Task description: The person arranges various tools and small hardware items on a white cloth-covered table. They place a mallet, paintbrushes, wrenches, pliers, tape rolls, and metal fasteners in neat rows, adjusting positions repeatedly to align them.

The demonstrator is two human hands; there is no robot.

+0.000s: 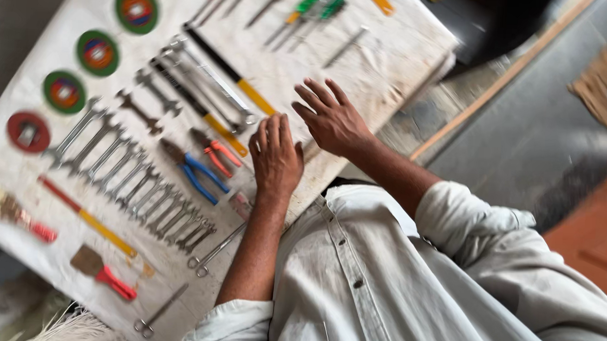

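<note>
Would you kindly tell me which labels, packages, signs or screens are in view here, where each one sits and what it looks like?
Top green disc: far edge of the cloth; round red-blue label.
Second green disc: below it; round, similar label.
Third green disc: further along; round, similar label.
Red disc: end of the row; pale centre label.
No packages, signs or screens.

Top-edge screwdrivers (304, 7) are cut off and blurred.

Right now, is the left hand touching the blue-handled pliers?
Apart. The head view shows the left hand resting flat on the white cloth, with a strip of bare cloth between it and the blue-handled pliers.
</note>
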